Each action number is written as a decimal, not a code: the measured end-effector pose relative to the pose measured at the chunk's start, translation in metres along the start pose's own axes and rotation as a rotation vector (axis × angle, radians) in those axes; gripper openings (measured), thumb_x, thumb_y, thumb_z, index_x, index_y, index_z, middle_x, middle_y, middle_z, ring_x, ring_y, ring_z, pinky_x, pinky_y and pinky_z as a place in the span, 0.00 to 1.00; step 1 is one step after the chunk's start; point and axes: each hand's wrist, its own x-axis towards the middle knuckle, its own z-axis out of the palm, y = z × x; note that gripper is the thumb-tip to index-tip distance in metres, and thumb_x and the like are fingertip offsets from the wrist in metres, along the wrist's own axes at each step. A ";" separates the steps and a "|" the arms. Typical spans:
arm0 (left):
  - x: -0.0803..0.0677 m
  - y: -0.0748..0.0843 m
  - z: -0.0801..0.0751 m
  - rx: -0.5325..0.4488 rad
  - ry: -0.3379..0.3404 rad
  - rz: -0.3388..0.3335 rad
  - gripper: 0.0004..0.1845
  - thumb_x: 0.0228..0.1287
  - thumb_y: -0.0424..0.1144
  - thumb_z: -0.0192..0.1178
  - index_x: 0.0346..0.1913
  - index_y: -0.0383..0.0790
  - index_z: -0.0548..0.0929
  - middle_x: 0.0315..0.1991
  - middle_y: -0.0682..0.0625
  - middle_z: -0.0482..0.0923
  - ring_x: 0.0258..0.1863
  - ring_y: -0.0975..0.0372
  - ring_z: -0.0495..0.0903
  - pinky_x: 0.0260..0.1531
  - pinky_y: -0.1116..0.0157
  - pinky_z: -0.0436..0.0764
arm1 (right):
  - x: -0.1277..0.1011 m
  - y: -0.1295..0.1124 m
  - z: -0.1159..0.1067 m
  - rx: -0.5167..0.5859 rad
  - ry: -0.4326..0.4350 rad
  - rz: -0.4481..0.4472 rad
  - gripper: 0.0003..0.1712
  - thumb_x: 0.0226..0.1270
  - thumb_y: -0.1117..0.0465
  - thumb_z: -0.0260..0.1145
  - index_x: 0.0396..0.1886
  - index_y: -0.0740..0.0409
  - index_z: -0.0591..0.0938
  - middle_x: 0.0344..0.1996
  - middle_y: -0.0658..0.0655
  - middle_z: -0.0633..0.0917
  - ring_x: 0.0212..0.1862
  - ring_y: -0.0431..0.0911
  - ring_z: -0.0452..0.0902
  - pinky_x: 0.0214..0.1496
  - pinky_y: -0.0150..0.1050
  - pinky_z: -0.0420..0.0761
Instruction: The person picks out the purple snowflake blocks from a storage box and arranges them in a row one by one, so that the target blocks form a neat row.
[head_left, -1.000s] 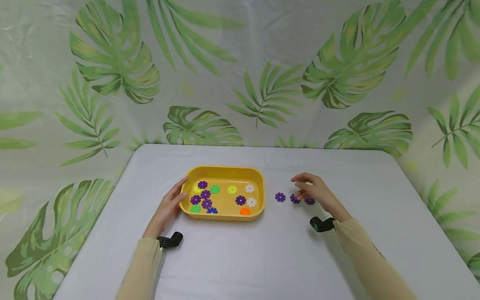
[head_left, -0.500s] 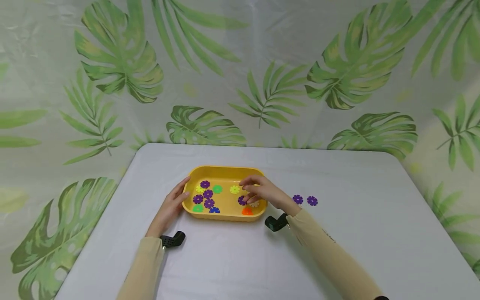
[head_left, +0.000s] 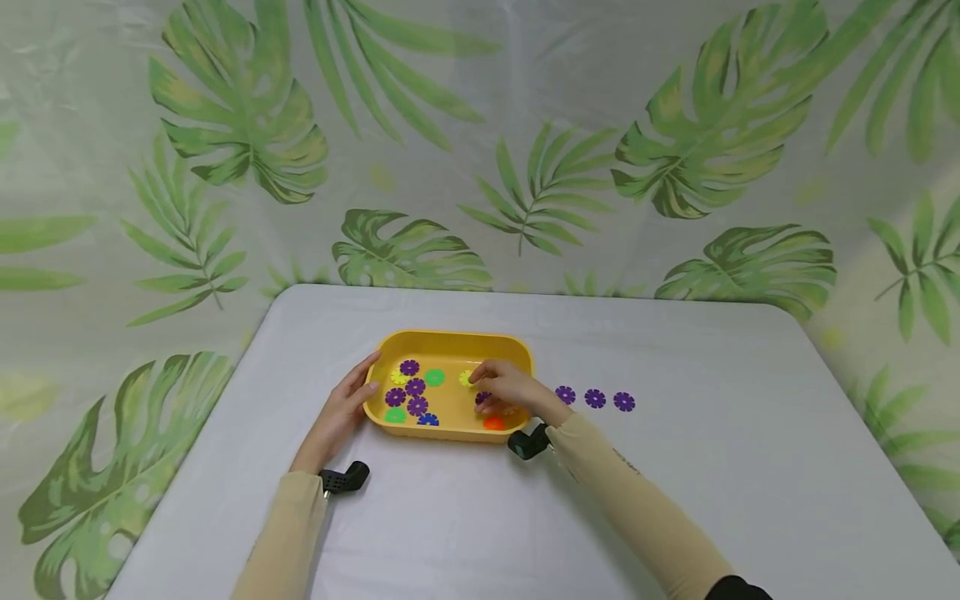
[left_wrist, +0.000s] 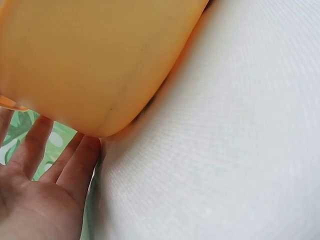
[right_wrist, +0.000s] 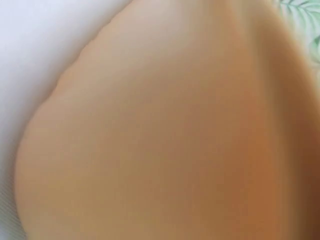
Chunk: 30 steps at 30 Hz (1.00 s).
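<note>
Head view: yellow tray (head_left: 450, 342) mid-desk (head_left: 675, 500); left hand (head_left: 339, 414) flat w/ straight fingers on its left wall; right hand (head_left: 508, 390) inside, fingers curled at a purple disc (head_left: 482, 398), grip unclear. Left wrist: tray wall against fingertips (left_wrist: 85, 150). Right wrist: blurred tray wall only.

A white table (head_left: 675, 500) stands before a leaf-printed backdrop (head_left: 480, 125).

The right hand (head_left: 504, 390) has been carried from the purple discs (head_left: 595, 398) on the table into the yellow tray (head_left: 450, 342). Its fingers have been lowered onto a purple disc (head_left: 482, 398) inside. A third disc (head_left: 565, 394) is uncovered again.
</note>
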 end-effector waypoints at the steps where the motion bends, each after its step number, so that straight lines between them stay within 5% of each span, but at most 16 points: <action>1: 0.000 0.000 0.000 0.000 0.000 0.002 0.29 0.75 0.38 0.48 0.75 0.49 0.57 0.76 0.53 0.44 0.73 0.58 0.44 0.69 0.55 0.52 | 0.000 0.000 0.001 -0.020 0.010 0.009 0.14 0.74 0.66 0.51 0.53 0.72 0.73 0.37 0.68 0.80 0.30 0.53 0.83 0.36 0.40 0.85; 13: 0.001 0.001 -0.001 0.009 0.000 0.008 0.28 0.75 0.38 0.48 0.75 0.49 0.57 0.76 0.53 0.44 0.74 0.57 0.43 0.69 0.54 0.52 | 0.003 -0.001 0.011 -0.053 0.052 0.066 0.09 0.66 0.74 0.55 0.43 0.73 0.76 0.30 0.63 0.80 0.25 0.47 0.80 0.36 0.39 0.85; 23: 0.001 -0.001 0.000 0.004 -0.004 0.013 0.28 0.75 0.37 0.48 0.75 0.47 0.57 0.76 0.53 0.43 0.74 0.58 0.43 0.69 0.55 0.53 | 0.004 0.006 0.008 -0.060 0.043 -0.053 0.03 0.67 0.72 0.57 0.39 0.66 0.76 0.25 0.58 0.79 0.22 0.44 0.71 0.24 0.29 0.77; 30: 0.000 -0.001 -0.001 0.017 0.009 0.011 0.28 0.75 0.38 0.48 0.75 0.48 0.57 0.76 0.53 0.44 0.74 0.58 0.43 0.69 0.55 0.53 | -0.009 0.000 -0.011 0.004 -0.024 -0.156 0.05 0.70 0.68 0.57 0.42 0.65 0.75 0.24 0.57 0.75 0.19 0.46 0.66 0.20 0.34 0.71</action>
